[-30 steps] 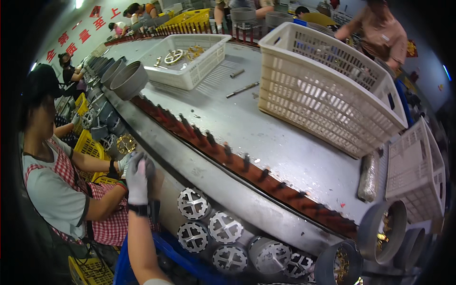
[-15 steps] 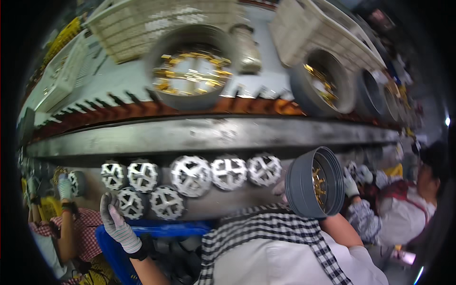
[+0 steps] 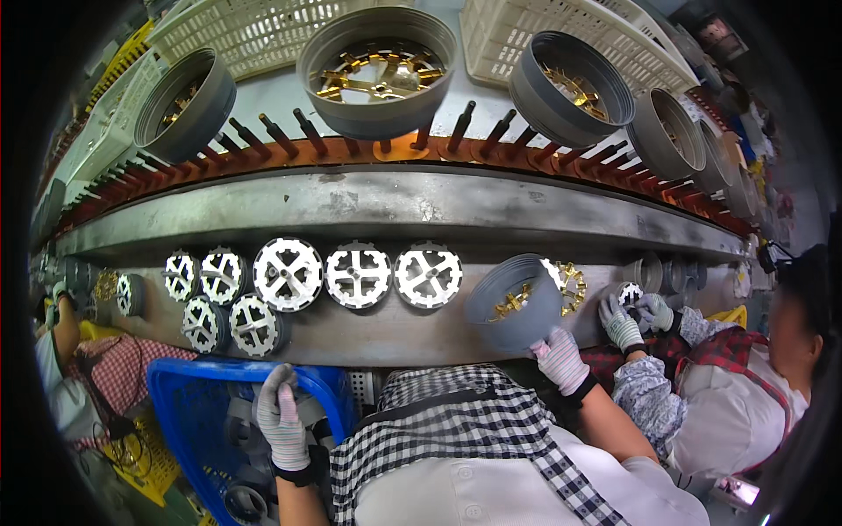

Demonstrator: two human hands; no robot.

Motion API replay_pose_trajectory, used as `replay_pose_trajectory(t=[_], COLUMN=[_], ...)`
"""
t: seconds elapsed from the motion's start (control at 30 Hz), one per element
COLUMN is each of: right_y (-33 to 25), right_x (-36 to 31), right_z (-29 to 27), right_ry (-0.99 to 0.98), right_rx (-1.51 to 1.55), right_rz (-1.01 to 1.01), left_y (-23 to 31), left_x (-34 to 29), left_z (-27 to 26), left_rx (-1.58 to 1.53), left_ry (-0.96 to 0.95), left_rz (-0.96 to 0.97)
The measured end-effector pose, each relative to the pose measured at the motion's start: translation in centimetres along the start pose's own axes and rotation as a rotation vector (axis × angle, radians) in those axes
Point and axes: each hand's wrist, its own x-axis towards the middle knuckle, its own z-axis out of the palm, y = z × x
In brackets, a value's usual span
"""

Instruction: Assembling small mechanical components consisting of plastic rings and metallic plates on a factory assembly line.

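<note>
My right hand (image 3: 564, 361), in a striped white glove, grips the near wall of a grey round tub (image 3: 491, 294). The tub is tilted, and some gold-coloured pieces (image 3: 514, 302) show inside it. Just behind its right side stands a gold toothed ring (image 3: 573, 287) on the metal bench. My left hand (image 3: 282, 419), gloved the same way with greyish fingertips, is raised in front of a blue basket (image 3: 167, 399). Its fingers point up and nothing shows in them. Several silver spoked discs (image 3: 358, 274) on round grey bodies stand on the bench to the left.
Beyond a metal ledge (image 3: 395, 197) runs an orange rail (image 3: 289, 158) with upright dark pegs. Large grey tubs (image 3: 377, 110) with gold parts stand over it. Pale plastic crates (image 3: 263, 44) are behind. To my right a co-worker's gloved hands (image 3: 623, 326) work close by.
My right hand has brought the tub left and turned it so its mouth faces me more. My left hand has moved right, across the basket. The whole view has shifted.
</note>
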Motion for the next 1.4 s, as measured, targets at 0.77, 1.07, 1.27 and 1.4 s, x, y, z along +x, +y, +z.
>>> replay_pose_trajectory(t=[0.77, 1.07, 1.27, 1.4], right_y=[-12.8, -14.2, -4.9, 5.0], right_x=[12.6, 8.0, 8.4, 7.1], right_z=[4.2, 2.5, -1.8, -2.1], right_ry=[0.165, 0.175, 0.568, 0.779], right_rx=[-0.077, 0.115, 0.245, 0.387], right_rz=[-0.580, -0.436, -0.221, -0.068], left_y=[-8.5, -21.5, -28.5, -20.9], left_x=[-14.9, -14.3, -17.1, -15.0], left_z=[-13.7, -12.4, -14.9, -17.7], left_rx=[-0.154, 0.648, 0.568, 0.121], left_ry=[0.753, -0.054, 0.137, 0.274], left_rz=[-0.285, -0.864, -0.745, -0.512])
